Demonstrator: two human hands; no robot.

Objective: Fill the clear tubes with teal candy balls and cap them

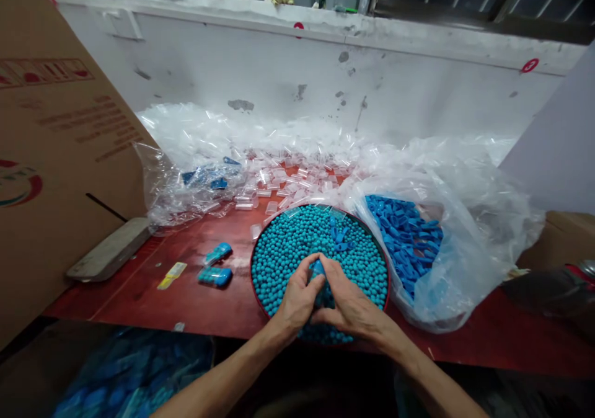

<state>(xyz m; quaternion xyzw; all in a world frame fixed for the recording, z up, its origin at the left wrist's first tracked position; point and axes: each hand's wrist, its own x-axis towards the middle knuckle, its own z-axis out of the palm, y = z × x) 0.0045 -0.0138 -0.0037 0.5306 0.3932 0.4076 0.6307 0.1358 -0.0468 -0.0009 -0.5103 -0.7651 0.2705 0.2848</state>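
Observation:
Over a round red-rimmed tub of small teal balls [288, 244], my left hand [295, 297] and my right hand [348, 300] meet at the fingertips. Between them is a small blue plastic container [317, 269], pinched from both sides and mostly covered by the fingers. Some loose blue plastic caps [341, 237] lie on top of the balls, just beyond my hands. To the left on the table rest two small clear containers with blue ends [215, 276], which hold teal balls.
A clear bag of blue caps [409, 238] stands open right of the tub. Many clear plastic sleeves [302, 185] lie scattered behind it. A cardboard box [60, 126], a grey block [111, 249] and a yellow-and-white packet [171, 275] are on the left. The red table [153, 306] ends near me.

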